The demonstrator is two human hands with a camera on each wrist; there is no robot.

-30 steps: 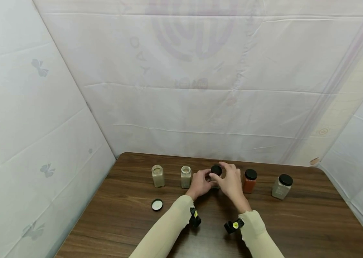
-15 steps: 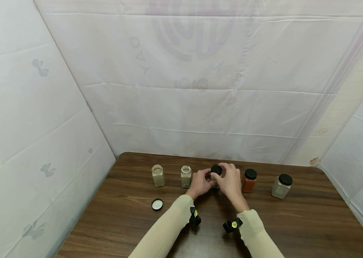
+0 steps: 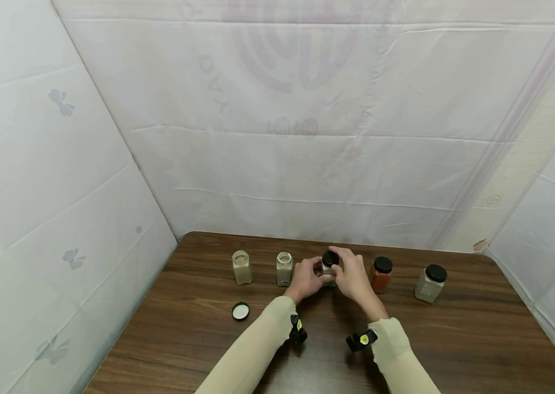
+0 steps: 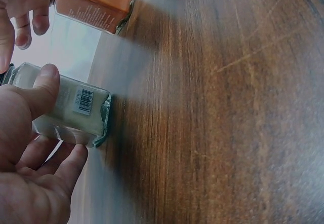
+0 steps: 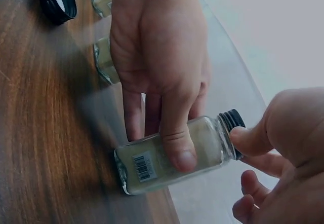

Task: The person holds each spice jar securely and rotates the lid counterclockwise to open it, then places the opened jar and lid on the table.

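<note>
A clear jar with pale contents is held over the far part of a dark wooden table, in the middle of a row of five jars. Whether the wood is touched by its base cannot be clearly told. A barcode label is borne low on one face. A black cap is seated on the neck, and a narrow band of glass is left uncovered below it.

The jar's body is gripped by the left hand, the thumb being laid across the labelled face and the fingers set against the opposite side. The cap is pinched between the thumb and forefinger of the right hand; its other fingers are held bent, off the glass.

On the left, an open jar is placed just beside the left hand, and a second open jar is set farther out; pale contents are seen in both. In front of the latter, a loose lid is laid with its white liner turned up.

On the right, a red jar is placed near the right hand, and a pale jar farther off; both are topped with black caps.

Pale sleeves are worn, with a small black device strapped at each wrist. The table is backed by a white sheet with faint printed marks.
</note>
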